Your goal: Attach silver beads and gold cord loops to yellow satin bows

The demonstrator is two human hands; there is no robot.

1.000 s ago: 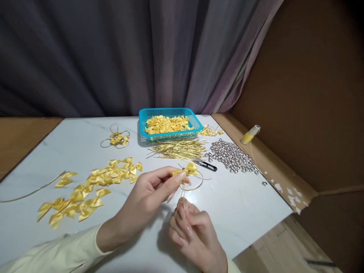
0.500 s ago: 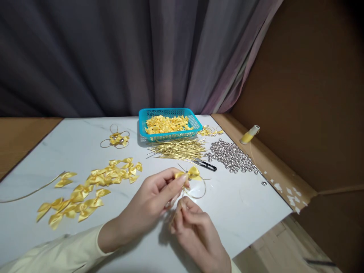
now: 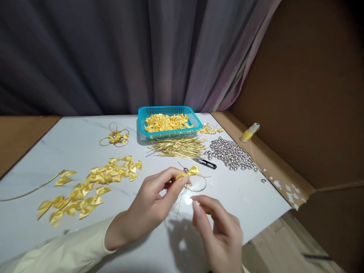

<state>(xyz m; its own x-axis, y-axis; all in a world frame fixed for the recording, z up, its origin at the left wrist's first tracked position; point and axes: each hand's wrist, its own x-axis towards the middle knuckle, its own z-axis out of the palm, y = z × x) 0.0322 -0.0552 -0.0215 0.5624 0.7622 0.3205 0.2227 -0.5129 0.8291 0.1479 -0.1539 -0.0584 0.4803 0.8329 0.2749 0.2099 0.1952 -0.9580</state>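
Just below frame centre, your left hand [image 3: 155, 195] pinches a yellow bow [image 3: 193, 170], its long axis running crosswise, rising slightly rightward. The bow lies up and left of your right hand [image 3: 220, 227], curled nearly closed; whether it grips anything cannot be told.

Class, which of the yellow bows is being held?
The bow pinched in the left hand; the other bows lie on the white table or in the blue basket.
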